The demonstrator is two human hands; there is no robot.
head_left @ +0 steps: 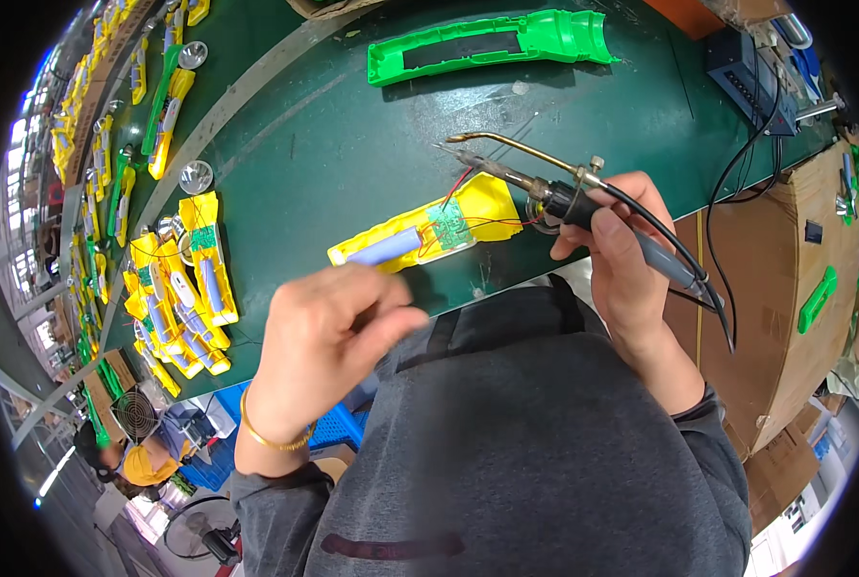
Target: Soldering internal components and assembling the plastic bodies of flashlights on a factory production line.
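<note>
My right hand grips a soldering iron with a curved brass solder feed tube fixed along it. Its tip points left, above the table beyond a yellow plastic housing half. Inside that housing lie a purple cylindrical battery and a green circuit board, joined by thin red and black wires. Close to the battery end hovers my left hand, fingers bent and thumb apart, with nothing visible in it; its fingertips are partly hidden.
A green housing half lies at the table's far side. Left, several yellow assemblies are piled near a clear round lens. A blue control box with black cables stands far right, beside a cardboard box. Another person sits lower left.
</note>
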